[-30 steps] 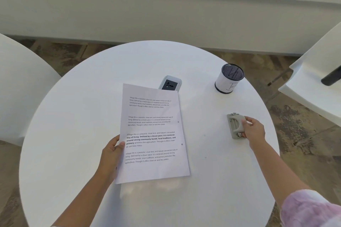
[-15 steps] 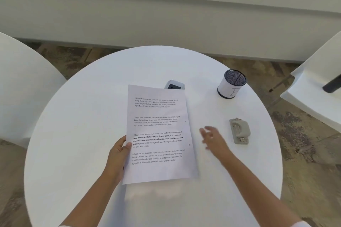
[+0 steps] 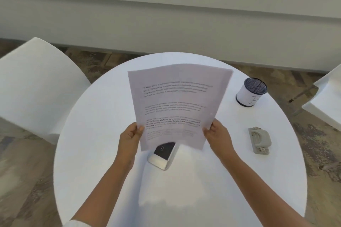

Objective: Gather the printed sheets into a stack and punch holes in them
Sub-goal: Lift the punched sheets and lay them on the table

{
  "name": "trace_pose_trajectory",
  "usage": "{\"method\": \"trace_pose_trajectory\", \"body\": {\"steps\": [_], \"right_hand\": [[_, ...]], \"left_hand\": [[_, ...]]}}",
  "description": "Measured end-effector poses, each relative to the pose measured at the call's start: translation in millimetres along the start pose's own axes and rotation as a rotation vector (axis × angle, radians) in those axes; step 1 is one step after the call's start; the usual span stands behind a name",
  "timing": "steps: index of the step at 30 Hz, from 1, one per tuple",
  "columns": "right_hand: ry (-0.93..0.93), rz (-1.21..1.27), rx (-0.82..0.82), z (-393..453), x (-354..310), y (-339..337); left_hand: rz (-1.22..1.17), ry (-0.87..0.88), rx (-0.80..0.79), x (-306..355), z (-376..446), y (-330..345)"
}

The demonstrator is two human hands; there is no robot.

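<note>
Sheets: printed sheets (image 3: 175, 105) raised above the round white table (image 3: 103, 134), tilted, print blurred — no words legible.
Left hand: left hand (image 3: 130, 134) clamps the stack's left edge.
Right hand: right hand (image 3: 217, 133) clamps its right edge.
Punch: grey hole punch (image 3: 259, 140) on the table, right of the hands, untouched.
Cup: mesh pen cup (image 3: 251, 91) — white label, handwritten mark, unclear.
Device: small white device (image 3: 164, 155) lies below the sheets.

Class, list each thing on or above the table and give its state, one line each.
Printed sheets: lifted, held by both lower corners.
Left hand: gripping sheets.
Right hand: gripping sheets.
Hole punch: lying on table, untouched.
Mesh cup: upright.
Adapter: lying flat, partly behind the sheets.
</note>
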State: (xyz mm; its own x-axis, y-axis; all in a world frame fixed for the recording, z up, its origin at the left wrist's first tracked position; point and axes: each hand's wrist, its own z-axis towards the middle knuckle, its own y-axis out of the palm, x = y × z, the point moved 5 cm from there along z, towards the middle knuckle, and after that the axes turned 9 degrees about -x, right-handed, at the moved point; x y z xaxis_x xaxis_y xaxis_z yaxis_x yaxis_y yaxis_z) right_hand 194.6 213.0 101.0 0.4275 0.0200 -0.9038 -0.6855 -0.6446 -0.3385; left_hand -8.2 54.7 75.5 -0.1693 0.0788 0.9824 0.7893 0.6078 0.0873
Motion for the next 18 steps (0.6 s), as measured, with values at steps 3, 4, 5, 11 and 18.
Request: {"method": "trace_pose_trajectory", "body": {"steps": [3,4,5,11,18], "right_hand": [[-0.106,0.001,0.018,-0.7,-12.8,6.1],[-0.105,-0.006,0.027,0.4,-11.5,8.3],[-0.088,-0.015,0.037,2.1,-8.4,10.2],[-0.006,-0.143,-0.007,8.6,12.6,24.9],[0.103,-0.208,-0.064,7.7,40.7,33.4]], "left_hand": [[0.028,0.045,-0.005,7.9,3.0,0.0],[0.035,0.048,-0.011,7.1,3.4,0.0],[0.034,0.045,-0.017,4.8,3.2,-0.2],[0.041,-0.015,-0.029,-15.0,1.2,-1.1],[0.034,-0.037,-0.034,-23.3,2.4,-2.5]]}}
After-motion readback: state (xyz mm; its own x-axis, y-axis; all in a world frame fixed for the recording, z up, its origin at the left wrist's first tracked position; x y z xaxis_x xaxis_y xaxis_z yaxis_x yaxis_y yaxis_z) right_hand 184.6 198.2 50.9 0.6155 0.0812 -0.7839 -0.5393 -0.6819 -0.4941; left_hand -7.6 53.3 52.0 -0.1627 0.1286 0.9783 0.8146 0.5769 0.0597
